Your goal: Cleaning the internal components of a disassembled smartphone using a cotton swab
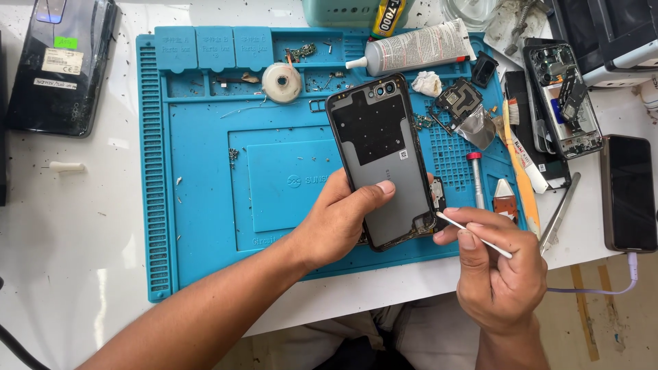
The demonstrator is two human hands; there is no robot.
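My left hand (343, 216) has its grip closed around a black phone back cover (385, 157), tilted above the blue repair mat (205, 205). My right hand (497, 270) pinches a thin white stick (473, 235), tip touching the cover's lower right corner.

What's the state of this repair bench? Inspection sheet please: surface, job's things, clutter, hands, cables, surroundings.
Surface: white table with a blue repair mat, both speckled with dark debris.
Job's things: phone back cover, inner side up, held tilted above the mat; thin white stick, its tip at the cover's lower right edge.
Clutter: glue tube, tape roll, crumpled tissue, opened phone, tweezers, dark phone, bagged phone.
Hands: left hand grips the cover; right hand pinches the stick.
Cables: lilac cable plugged into the dark phone.
Surroundings: teal container at the far edge; floor below the table.
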